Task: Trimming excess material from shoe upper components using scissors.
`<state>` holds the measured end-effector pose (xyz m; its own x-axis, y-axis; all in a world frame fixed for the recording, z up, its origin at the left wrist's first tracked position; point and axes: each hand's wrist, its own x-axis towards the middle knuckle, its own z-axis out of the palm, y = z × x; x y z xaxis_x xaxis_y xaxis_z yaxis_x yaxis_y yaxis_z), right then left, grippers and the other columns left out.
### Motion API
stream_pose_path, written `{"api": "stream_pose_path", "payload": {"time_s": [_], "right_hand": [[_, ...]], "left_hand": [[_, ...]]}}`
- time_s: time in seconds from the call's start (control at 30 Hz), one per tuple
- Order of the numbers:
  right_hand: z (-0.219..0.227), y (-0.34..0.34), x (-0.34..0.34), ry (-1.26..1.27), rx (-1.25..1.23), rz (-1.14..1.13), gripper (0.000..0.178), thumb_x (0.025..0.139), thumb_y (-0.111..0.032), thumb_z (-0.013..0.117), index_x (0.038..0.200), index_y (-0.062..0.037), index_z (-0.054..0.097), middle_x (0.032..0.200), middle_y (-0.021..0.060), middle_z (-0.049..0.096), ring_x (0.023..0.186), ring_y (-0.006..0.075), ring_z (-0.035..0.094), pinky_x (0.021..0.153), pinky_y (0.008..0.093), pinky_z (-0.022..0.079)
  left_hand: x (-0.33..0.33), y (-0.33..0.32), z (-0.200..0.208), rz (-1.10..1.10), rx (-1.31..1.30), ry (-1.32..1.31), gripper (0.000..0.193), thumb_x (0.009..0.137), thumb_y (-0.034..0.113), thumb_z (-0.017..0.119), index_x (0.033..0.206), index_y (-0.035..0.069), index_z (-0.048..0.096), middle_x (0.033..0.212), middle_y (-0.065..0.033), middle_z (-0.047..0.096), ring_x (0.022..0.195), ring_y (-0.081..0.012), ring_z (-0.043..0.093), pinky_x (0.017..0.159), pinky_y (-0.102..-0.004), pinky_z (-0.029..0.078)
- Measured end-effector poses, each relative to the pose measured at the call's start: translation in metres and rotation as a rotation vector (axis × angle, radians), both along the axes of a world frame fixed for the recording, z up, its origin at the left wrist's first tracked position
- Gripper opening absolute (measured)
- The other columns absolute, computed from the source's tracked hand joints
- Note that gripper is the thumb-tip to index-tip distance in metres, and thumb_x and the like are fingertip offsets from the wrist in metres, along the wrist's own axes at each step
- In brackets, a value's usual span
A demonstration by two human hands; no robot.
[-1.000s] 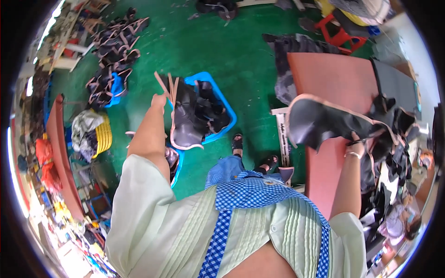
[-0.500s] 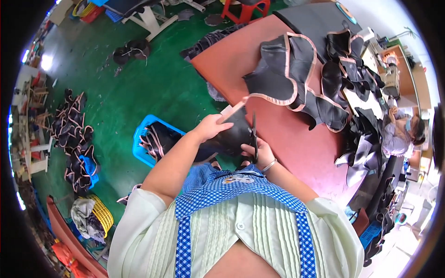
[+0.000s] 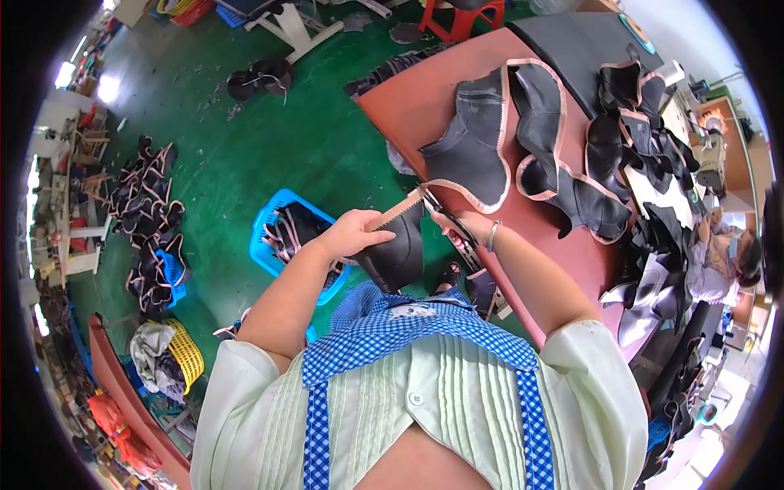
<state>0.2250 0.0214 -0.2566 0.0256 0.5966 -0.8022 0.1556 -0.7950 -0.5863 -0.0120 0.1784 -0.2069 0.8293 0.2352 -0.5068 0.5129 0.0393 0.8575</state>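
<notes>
My left hand (image 3: 357,232) is closed on a black leather piece (image 3: 394,251) with a pale pink notched edge strip (image 3: 398,211). The piece hangs below the fingers, beside the table's edge. My right hand (image 3: 467,229), with a bracelet at the wrist, grips a pair of dark-handled scissors (image 3: 464,233). Their blades meet the strip at its right end, close to the table's edge. Another black piece with a pink edge (image 3: 474,135) lies on the table, its strip reaching toward the blades. Whether the strip is cut through, I cannot tell.
More pink-edged black pieces (image 3: 576,196) lie on the reddish-brown table (image 3: 408,106). A blue basket (image 3: 263,214) with such pieces stands on the green floor at left. Farther left are a heap of pieces (image 3: 147,204) and a yellow basket (image 3: 188,355). Another person (image 3: 710,261) sits at far right.
My right hand has moved up and right, and the scissors now point up-left at the strip instead of upright. My left hand has shifted slightly down-left with the held piece.
</notes>
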Motion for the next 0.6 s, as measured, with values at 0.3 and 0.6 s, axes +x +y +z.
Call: {"api": "stream_pose_path", "payload": {"time_s": [0.3, 0.6], "right_hand": [[0.052, -0.024, -0.007, -0.573, 0.372, -0.085, 0.051, 0.07, -0.05, 0.072, 0.073, 0.0007, 0.066, 0.056, 0.0102, 0.057, 0.052, 0.0201, 0.056, 0.053, 0.031, 0.045], [0.004, 0.044, 0.09, -1.123, 0.061, -0.499, 0.086, 0.051, -0.051, 0.084, 0.104, 0.005, 0.046, 0.101, 0.0174, 0.06, 0.094, 0.0319, 0.061, 0.082, 0.0378, 0.05]], "left_hand": [[-0.035, 0.009, -0.003, 0.181, 0.045, 0.093, 0.025, 0.09, 0.025, 0.056, 0.091, 0.0, 0.059, 0.076, -0.0018, 0.058, 0.071, -0.0104, 0.051, 0.065, -0.0289, 0.044], [-0.063, 0.015, -0.056, 0.63, 0.358, 0.052, 0.03, 0.091, 0.023, 0.055, 0.11, 0.001, 0.052, 0.09, -0.0109, 0.062, 0.081, -0.0151, 0.057, 0.07, -0.0308, 0.045]]}}
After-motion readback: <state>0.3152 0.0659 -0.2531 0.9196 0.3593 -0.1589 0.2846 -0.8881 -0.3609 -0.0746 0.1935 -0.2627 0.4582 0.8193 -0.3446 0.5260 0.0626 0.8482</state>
